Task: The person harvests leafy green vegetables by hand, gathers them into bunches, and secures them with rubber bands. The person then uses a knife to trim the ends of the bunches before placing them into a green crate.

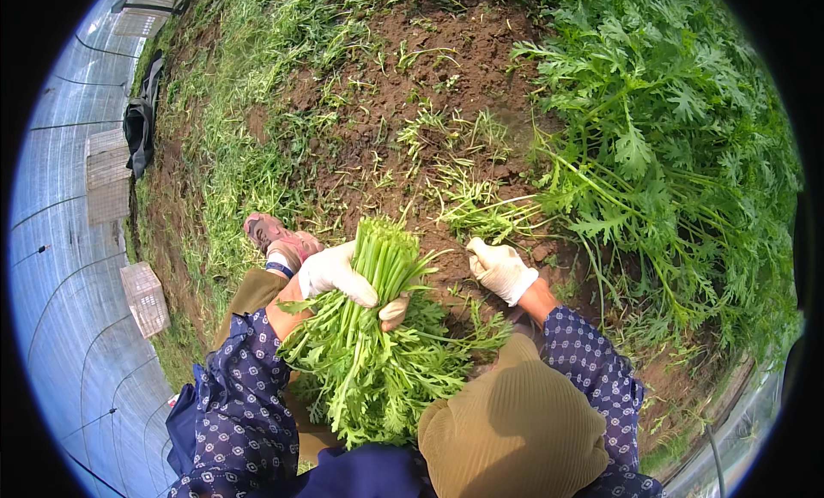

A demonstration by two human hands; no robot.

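My left hand (347, 280), in a white glove, is wrapped around a thick bunch of leafy greens (380, 343). The cut stem ends point away from me, and the lobed leaves hang towards my lap. My right hand (499, 266), also gloved, is closed just right of the bunch and apart from it, over the soil. Whether its fingers pinch something small cannot be told. Beyond the right hand, loose stems and trimmings (486, 215) lie on the ground.
Tall leafy plants (676, 144) stand on the right. Brown soil (450, 54) with scattered cuttings runs ahead. Plastic crates (108, 176) and a dark cloth (140, 121) lie along the plastic sheeting (64, 253) at left. My bent knee (515, 421) is close below the right hand.
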